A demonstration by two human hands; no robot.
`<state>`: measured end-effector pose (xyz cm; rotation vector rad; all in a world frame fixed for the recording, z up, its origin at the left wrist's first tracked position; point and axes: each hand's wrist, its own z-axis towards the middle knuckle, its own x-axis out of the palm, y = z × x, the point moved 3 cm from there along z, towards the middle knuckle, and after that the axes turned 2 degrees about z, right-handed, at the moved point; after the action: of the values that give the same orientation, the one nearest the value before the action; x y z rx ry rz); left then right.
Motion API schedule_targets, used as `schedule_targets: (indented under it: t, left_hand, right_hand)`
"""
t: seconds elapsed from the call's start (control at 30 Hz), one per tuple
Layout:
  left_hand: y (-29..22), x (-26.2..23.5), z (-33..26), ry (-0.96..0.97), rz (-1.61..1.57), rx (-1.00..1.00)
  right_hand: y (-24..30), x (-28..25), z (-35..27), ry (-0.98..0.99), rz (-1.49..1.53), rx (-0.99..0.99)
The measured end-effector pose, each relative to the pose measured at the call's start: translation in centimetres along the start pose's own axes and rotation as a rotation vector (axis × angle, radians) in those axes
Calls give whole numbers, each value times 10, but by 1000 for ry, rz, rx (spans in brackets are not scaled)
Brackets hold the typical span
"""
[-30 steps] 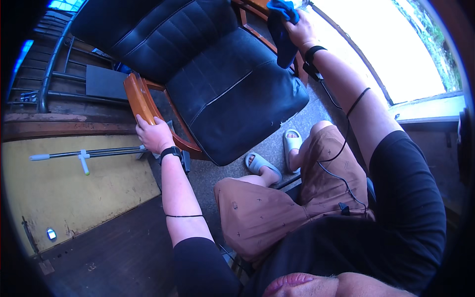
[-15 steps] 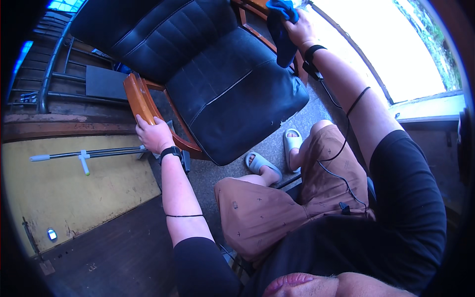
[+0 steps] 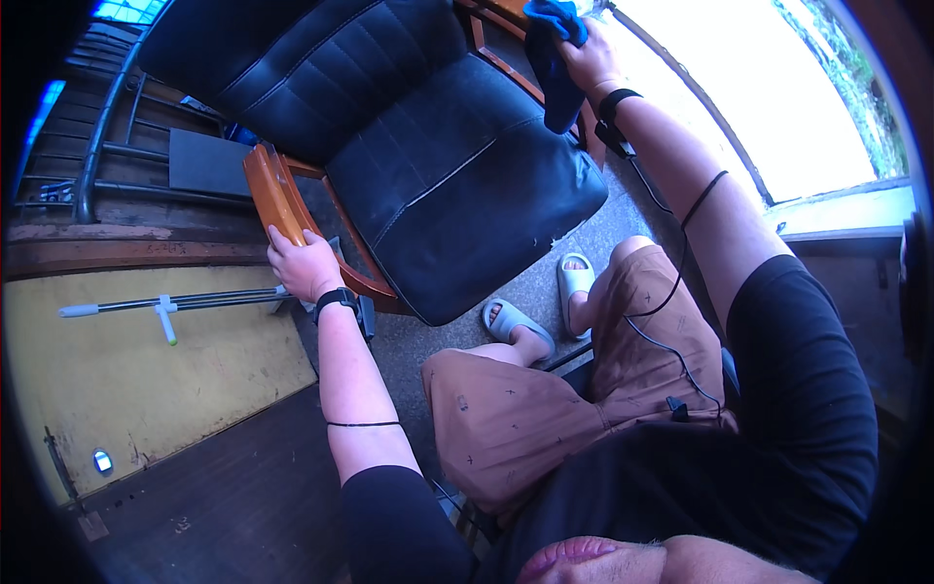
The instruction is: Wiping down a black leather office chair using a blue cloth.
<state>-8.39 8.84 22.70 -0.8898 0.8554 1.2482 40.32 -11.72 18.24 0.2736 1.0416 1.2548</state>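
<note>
A black padded armchair (image 3: 467,185) with orange-brown wooden arms faces me. My left hand (image 3: 304,267) is wrapped over the front end of its left wooden armrest (image 3: 273,195). At the upper right, my right hand (image 3: 592,56) grips a dark cloth with a bright blue part (image 3: 556,83). The cloth hangs beside the seat's right edge and hides part of the right armrest (image 3: 506,73). The seat's front edge looks worn, with a small frayed spot.
A metal-tubed tool with a white handle (image 3: 175,304) lies on a yellow board (image 3: 146,370) at the left. Behind it stand a metal pipe frame (image 3: 102,146) and a grey panel (image 3: 207,160). A bright window (image 3: 778,97) fills the right. Cables run along my right arm.
</note>
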Motion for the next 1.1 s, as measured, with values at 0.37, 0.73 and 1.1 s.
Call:
schedule_targets:
  t: [0.37,0.73,1.1]
  left_hand:
    - [-1,-1,0,6,4,-5]
    - [-3,-2,0,5,2,6]
    - [1,0,2,-44,32,31]
  right_hand:
    - [1,0,-2,10,8,7]
    - [-3,0,-1,16,-4,-9]
    - [79,47,-202,669,110,-470]
